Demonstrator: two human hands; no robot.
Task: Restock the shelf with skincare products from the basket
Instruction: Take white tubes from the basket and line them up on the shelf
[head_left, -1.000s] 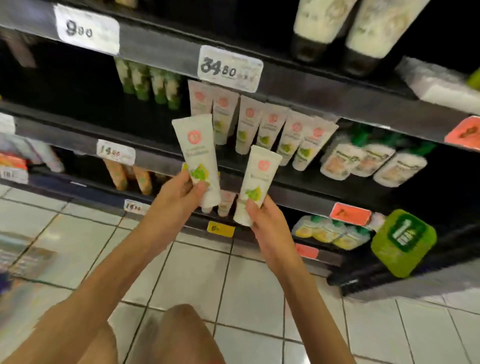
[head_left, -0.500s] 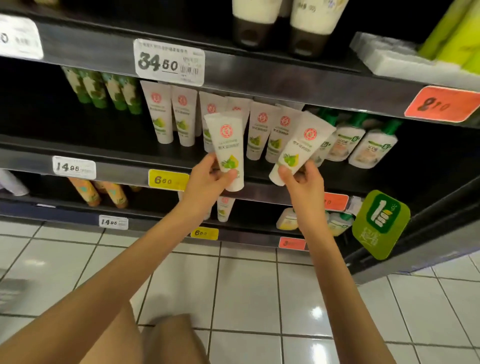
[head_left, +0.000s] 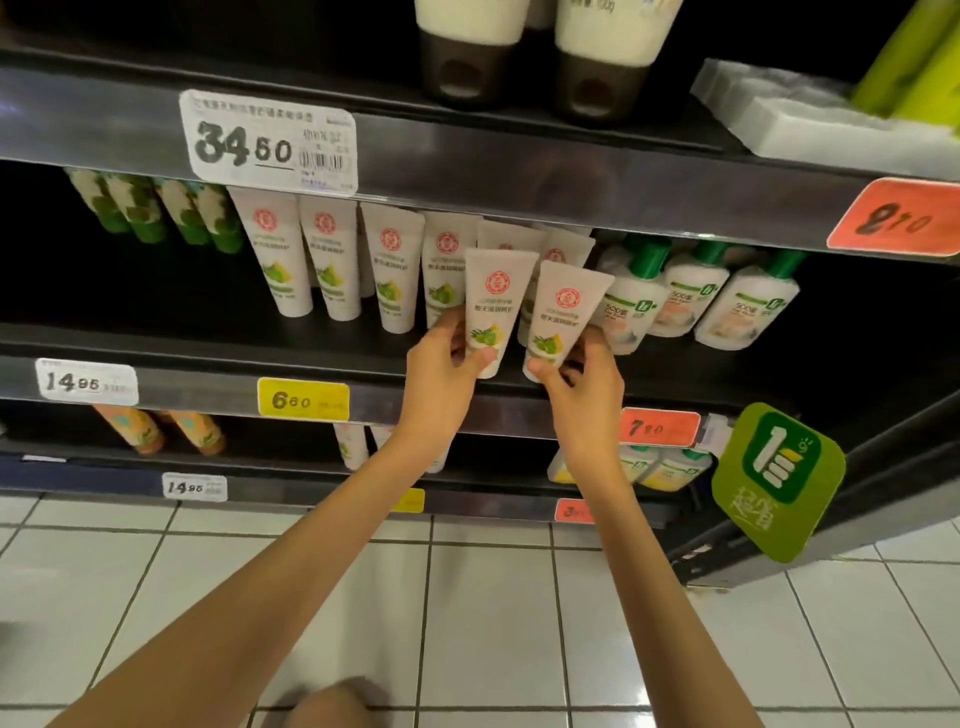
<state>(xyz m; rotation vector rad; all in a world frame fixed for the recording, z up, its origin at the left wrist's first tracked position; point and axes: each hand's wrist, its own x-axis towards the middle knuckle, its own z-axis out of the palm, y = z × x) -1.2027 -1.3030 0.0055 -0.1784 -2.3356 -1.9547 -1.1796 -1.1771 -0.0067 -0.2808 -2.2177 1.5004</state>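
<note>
Step in hand: placing two tubes on middle shelf (head_left: 156, 345). Left hand (head_left: 441, 364) grips left tube (head_left: 496, 306) at cap end; right hand (head_left: 582, 379) grips right tube (head_left: 563, 317). Both upright, near front edge, right end of matching tube row (head_left: 332, 260). Next: likely set down, release. Basket not in view.

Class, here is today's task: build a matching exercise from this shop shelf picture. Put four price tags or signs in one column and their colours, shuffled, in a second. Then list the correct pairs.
Column A
1. 34.60 price tag
2. 6.60 price tag
3. 7.80 price tag
4. thumbs-up sign

Column B
a. green
b. white
c. red
d. yellow

Pairs: 1-b; 2-d; 3-c; 4-a
</note>
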